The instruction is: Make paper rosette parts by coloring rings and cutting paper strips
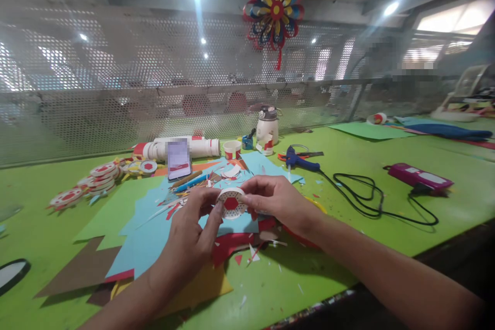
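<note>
- My left hand [195, 224] pinches a white paper disc [232, 203] with a red hexagon.
- My right hand [279, 201] pinches its right edge.
- Light-blue paper [149, 234] lies below.

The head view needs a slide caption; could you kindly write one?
Left hand and right hand hold a red-centred disc above coloured paper on a green table.

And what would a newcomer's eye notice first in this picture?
Probably the red, blue and yellow flower ornament hanging at the top, right of centre. Next, the small white disc with a red hexagon, held just below the middle by the left hand and right hand. The bright green table around them also stands out.
</note>
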`<state>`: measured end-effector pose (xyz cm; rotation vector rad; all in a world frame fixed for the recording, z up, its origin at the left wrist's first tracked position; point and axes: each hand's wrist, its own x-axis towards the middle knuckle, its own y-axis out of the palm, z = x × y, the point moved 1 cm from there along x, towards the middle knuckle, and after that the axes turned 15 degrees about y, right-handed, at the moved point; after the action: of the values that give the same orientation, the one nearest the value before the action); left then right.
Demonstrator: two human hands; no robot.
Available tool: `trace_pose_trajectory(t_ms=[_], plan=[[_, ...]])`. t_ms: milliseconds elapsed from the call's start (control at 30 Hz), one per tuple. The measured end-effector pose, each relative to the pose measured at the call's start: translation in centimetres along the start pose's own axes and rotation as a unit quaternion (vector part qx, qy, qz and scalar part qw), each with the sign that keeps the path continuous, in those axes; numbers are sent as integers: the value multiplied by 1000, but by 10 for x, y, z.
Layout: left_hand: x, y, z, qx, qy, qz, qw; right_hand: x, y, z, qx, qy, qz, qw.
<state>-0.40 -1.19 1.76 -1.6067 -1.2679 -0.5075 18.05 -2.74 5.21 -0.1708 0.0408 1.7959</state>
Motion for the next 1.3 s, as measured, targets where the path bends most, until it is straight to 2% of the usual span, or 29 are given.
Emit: trace_pose_trajectory(t_ms=[167,333,700,1300], plan=[[2,0,-2,-5,-8,-8,1000,1,0,-2,17,3,10,1000],[0,-1,1,2,0,8,1000,1,0,-2,18,3,3,1000],[-2,-1,1,26,23,-2,999,2,-1,-2,30,-9,3,999],[-1,0,2,5,18,-10,1000,0,1,0,37,-12,5,999]])
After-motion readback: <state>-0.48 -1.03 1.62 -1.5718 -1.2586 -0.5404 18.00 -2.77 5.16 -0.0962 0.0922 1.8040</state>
